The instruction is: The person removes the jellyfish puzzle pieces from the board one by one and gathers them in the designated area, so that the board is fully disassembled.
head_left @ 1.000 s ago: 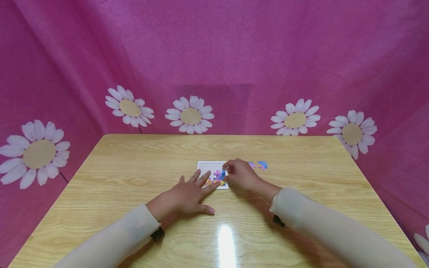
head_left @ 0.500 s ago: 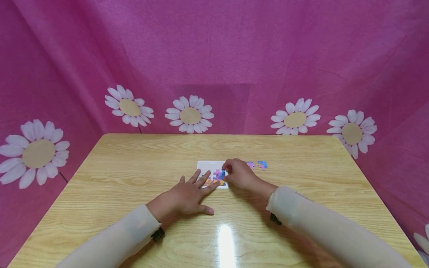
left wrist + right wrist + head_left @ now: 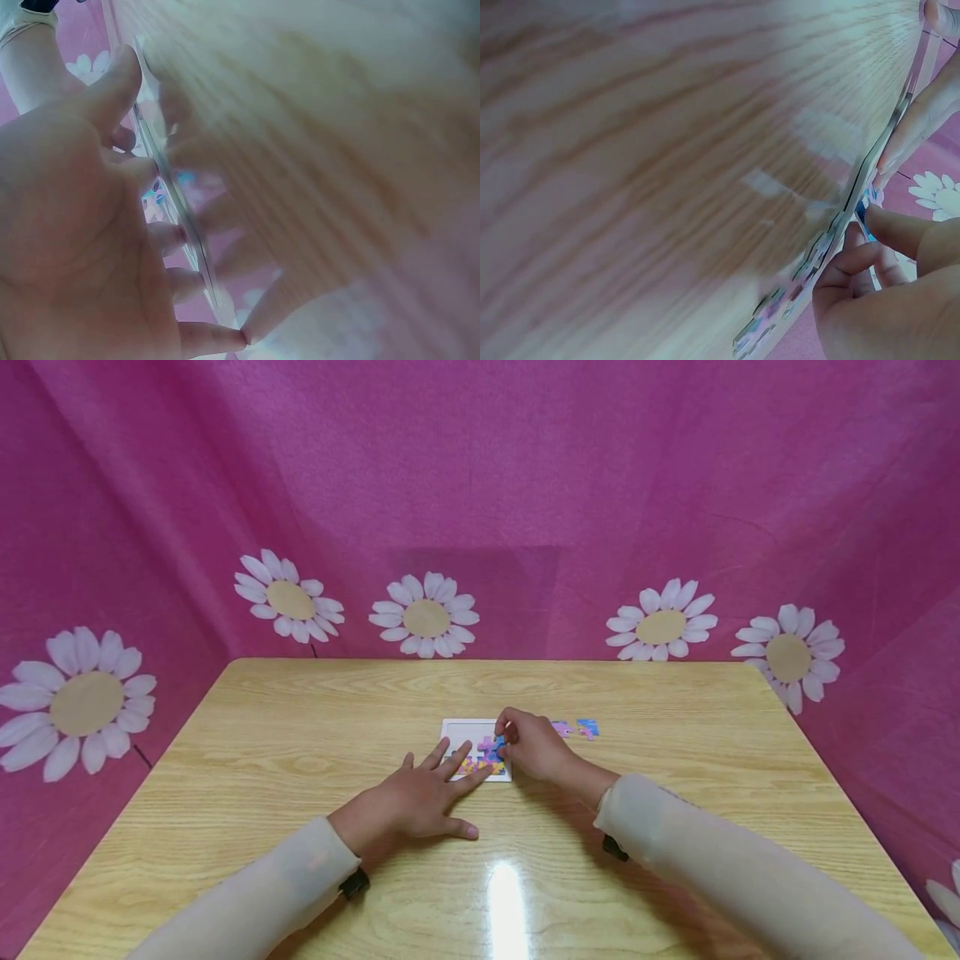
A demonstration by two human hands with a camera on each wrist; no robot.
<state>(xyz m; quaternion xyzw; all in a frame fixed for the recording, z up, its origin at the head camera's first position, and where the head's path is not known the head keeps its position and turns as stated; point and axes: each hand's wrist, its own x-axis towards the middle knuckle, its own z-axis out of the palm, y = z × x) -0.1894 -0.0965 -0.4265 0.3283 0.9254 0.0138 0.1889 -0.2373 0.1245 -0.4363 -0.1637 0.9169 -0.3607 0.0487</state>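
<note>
A small jigsaw puzzle in a white tray [image 3: 467, 726] lies on the table, its near side filled with yellow and pink pieces [image 3: 472, 766]. The left hand [image 3: 418, 797] rests over the tray's near left part with fingers spread; its thumb lies on the table. At the tray's right side, the right hand [image 3: 536, 747] pinches a blue puzzle piece [image 3: 862, 213] between thumb and curled fingers, as the right wrist view shows. Part of that piece is hidden by the fingers. Pink pieces [image 3: 487, 744] stand beside it in the tray.
Loose puzzle pieces, one pink [image 3: 561, 727] and one blue and pink [image 3: 588, 727], lie right of the tray, beyond the right hand. The wooden table [image 3: 300, 718] ends at a pink curtain [image 3: 480, 468] with printed daisies.
The right hand has shifted slightly away from the person and left, along the tray's right side, still pinching. The left hand stays in place.
</note>
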